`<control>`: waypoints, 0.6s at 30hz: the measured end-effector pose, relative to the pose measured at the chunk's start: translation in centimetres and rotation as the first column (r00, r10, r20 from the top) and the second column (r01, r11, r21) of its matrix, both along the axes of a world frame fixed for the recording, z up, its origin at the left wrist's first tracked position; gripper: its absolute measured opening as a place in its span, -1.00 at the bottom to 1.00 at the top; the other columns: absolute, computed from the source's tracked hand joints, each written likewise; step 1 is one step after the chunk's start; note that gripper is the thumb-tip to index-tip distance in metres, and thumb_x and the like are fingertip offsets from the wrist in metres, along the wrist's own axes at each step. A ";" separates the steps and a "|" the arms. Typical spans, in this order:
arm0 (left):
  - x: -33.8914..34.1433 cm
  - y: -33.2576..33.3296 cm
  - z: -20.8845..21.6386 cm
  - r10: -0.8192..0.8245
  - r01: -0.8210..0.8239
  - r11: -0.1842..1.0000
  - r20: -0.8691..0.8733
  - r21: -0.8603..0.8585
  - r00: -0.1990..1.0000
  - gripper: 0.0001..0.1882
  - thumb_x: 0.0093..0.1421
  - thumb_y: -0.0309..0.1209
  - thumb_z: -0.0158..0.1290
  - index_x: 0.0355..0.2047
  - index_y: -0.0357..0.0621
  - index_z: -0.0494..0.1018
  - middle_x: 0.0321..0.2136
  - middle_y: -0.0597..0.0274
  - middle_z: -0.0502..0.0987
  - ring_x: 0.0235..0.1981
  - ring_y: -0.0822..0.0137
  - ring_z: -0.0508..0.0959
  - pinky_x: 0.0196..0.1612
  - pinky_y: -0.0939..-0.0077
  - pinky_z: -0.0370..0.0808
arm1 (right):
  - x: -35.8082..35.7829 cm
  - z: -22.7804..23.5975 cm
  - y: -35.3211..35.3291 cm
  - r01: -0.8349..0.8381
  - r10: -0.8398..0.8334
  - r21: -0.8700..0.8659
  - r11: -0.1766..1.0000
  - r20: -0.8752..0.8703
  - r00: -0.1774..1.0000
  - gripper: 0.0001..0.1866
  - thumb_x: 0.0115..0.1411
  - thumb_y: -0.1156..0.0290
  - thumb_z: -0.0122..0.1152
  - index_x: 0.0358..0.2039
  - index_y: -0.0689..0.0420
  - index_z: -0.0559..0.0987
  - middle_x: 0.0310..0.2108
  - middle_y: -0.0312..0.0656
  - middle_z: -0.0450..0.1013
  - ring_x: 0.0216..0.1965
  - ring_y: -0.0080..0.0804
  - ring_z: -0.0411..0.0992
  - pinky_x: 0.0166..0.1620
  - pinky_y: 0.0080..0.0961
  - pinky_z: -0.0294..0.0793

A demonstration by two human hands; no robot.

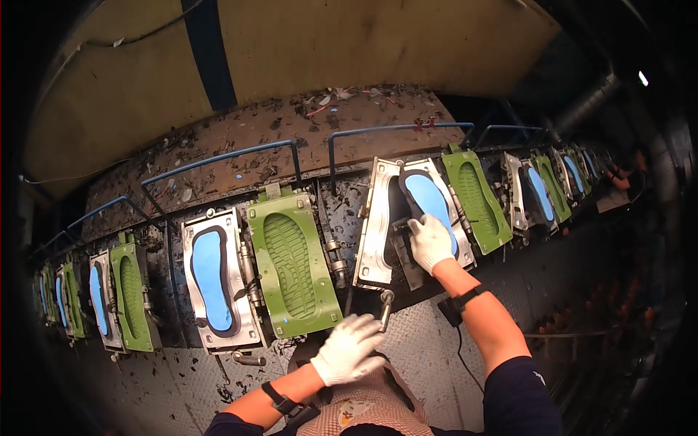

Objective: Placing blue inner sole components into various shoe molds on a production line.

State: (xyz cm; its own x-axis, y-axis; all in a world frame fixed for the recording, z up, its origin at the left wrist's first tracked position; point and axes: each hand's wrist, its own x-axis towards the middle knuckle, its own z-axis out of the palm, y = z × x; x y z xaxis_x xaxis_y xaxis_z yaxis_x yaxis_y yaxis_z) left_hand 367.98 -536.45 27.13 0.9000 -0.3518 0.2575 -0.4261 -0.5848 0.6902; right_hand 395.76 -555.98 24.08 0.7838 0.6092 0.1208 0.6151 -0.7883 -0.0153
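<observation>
Right hand [432, 243] curled over split silver mould [376, 225], grip unclear; left hand [350, 352] mould's near side, fingers loosely spread; hard pull could tear blue-topped sole [427, 198].

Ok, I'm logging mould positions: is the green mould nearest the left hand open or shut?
Open: the green mould lies uncovered, its ridged cavity showing.

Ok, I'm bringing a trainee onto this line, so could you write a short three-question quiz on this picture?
1. Which grip is at a blue sole-shaped pad?
2. True or false: the green mould half nearest the left grip is smooth inside.
3. Fill in: the left grip wears a ____ glove.

Key:
1. The right grip.
2. False; the green mould half has a ridged tread pattern.
3. White.
</observation>
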 end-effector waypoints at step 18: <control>15.2 -13.5 -3.7 0.574 -0.752 0.626 -0.775 0.207 0.265 -0.06 0.24 -0.14 0.15 0.48 -0.31 0.01 0.21 -0.39 0.46 0.23 -0.17 0.52 0.30 0.21 0.42 | 12.8 -2.1 -1.7 -0.004 0.029 0.062 0.998 -0.396 0.918 -0.69 0.32 0.25 0.07 -0.11 0.22 0.58 -0.27 0.20 0.61 -0.17 0.20 0.60 -0.03 0.01 0.57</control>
